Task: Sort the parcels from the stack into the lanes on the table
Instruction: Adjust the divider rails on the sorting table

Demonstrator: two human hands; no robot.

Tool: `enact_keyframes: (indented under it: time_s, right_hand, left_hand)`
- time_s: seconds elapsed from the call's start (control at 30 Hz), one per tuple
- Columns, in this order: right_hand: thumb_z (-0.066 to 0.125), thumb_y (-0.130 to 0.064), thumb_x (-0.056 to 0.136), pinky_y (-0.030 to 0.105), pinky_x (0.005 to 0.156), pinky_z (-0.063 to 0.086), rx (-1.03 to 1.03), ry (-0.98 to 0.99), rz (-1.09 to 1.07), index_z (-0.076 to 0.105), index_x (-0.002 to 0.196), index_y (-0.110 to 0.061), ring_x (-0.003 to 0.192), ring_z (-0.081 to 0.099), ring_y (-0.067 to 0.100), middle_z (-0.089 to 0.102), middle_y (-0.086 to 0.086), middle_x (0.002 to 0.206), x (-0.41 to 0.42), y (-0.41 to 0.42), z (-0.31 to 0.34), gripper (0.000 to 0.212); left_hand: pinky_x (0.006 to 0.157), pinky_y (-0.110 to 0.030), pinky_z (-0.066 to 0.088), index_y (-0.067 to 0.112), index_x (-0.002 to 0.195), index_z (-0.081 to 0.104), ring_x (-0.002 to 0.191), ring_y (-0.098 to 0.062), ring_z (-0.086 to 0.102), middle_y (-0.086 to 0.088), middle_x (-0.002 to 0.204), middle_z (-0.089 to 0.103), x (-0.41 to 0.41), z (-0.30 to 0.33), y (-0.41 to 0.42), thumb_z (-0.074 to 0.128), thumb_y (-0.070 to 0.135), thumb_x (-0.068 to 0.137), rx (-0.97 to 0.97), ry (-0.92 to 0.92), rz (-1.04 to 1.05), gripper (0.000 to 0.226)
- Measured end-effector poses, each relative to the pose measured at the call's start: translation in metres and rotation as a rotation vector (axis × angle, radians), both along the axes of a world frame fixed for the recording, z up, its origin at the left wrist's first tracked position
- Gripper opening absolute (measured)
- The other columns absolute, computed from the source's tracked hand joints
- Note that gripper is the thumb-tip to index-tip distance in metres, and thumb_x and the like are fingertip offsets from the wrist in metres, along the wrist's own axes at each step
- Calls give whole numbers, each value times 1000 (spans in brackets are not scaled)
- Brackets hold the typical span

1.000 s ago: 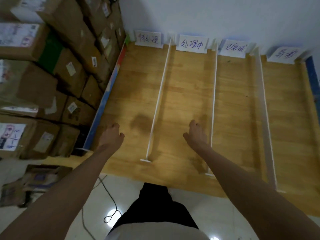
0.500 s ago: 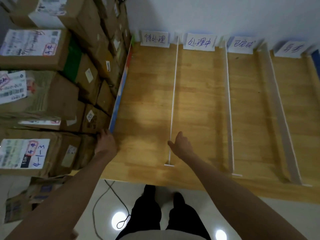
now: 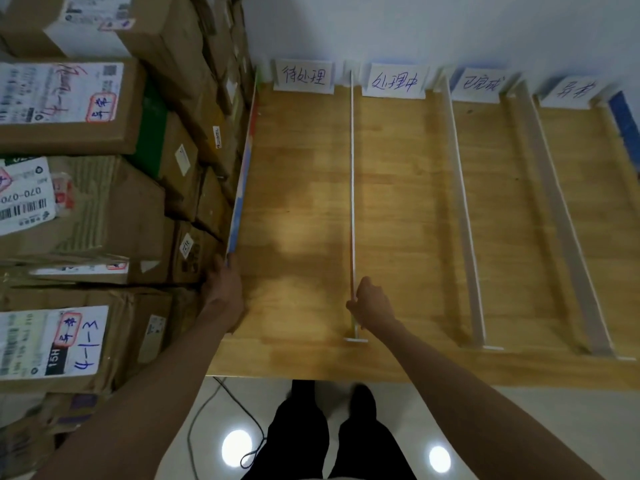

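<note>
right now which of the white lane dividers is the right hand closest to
The leftmost white divider, between the first two labelled lanes. The right hand sits at its near end; the other two dividers stand further right.

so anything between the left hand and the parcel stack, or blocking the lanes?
Nothing visible. The left hand sits at the table's left edge, right beside the parcel stack, with no object between them. The lanes hold no parcels; only the thin white dividers separate them. The right hand is by the first divider's near end.
</note>
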State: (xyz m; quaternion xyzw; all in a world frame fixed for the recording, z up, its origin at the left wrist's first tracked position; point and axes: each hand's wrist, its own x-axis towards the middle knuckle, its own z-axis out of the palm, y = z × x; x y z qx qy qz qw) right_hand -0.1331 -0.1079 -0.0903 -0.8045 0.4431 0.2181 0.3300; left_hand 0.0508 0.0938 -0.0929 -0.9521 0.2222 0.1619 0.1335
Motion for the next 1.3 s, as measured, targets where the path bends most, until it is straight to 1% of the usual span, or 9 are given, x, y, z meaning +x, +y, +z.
enact_keyframes:
  time_s: [0.1, 0.33, 0.47, 0.57, 0.67, 0.87, 1.03, 1.17, 1.3]
  right_hand:
    - [64, -21, 87, 49, 75, 57, -3, -2, -15, 42, 108, -8, 90, 67, 43, 62, 19, 106, -2, 0, -2, 33]
    - [66, -20, 87, 49, 74, 58, 4, 14, -17, 40, 101, -12, 87, 67, 40, 60, 15, 103, -6, 0, -3, 31]
    - [68, -22, 84, 46, 74, 58, -1, 41, -2, 43, 107, -11, 89, 65, 36, 59, 13, 104, -9, 0, -2, 36]
    - [69, -23, 84, 46, 76, 58, 2, 55, -3, 44, 111, -10, 92, 65, 35, 59, 14, 105, -12, -1, -3, 39]
    - [69, -23, 85, 45, 74, 58, 2, 56, -3, 45, 110, -9, 91, 65, 35, 59, 14, 104, -14, -3, -3, 38]
    - [69, -20, 85, 51, 72, 58, -27, -3, -4, 44, 104, -11, 85, 65, 36, 60, 13, 99, -16, -2, -7, 33]
    - [66, -27, 88, 50, 75, 58, -31, -22, -1, 44, 108, -9, 88, 65, 38, 61, 16, 103, -18, -2, -5, 35]
    - [61, -36, 93, 47, 77, 55, -65, -52, 6, 43, 115, -6, 96, 64, 40, 61, 18, 110, -19, -6, 8, 42]
    - [54, -33, 96, 42, 81, 48, -164, -116, 56, 43, 125, -7, 110, 58, 39, 56, 16, 123, -23, -18, 33, 40]
  left_hand:
    - [83, -37, 55, 14, 147, 27, 110, -30, 58, -17, 140, 39, 4, 0, -3, 52, 6, 96, -43, 15, 35, 57]
    - [88, -46, 52, 14, 149, 24, 116, -39, 54, -20, 142, 37, 14, -5, -2, 50, -4, 94, -180, 86, 114, 63]
    - [88, -45, 54, 12, 148, 25, 115, -38, 55, -19, 142, 37, 12, -6, -1, 54, -3, 91, -164, 73, 89, 66]
    - [87, -44, 55, 11, 148, 23, 114, -37, 57, -19, 141, 38, 11, -6, -1, 57, -3, 89, -156, 87, 67, 70]
    - [88, -43, 54, 10, 149, 23, 115, -36, 57, -19, 141, 39, 11, -3, -1, 58, -1, 90, -139, 87, 57, 70]
    - [90, -45, 51, 10, 151, 19, 119, -39, 53, -19, 143, 35, 14, 3, -2, 59, -3, 89, -129, 117, 56, 75]
    - [88, -42, 53, 8, 150, 22, 117, -37, 55, -20, 143, 37, 9, 9, -5, 57, -1, 90, -116, 100, 20, 70]
    - [83, -43, 56, 7, 147, 29, 109, -35, 59, -19, 138, 41, 3, 20, -7, 49, 4, 96, -107, 50, -18, 56]
    - [86, -47, 51, 9, 139, 43, 116, -36, 54, -15, 136, 43, -15, 46, -16, 44, 17, 102, -175, 77, -46, 38]
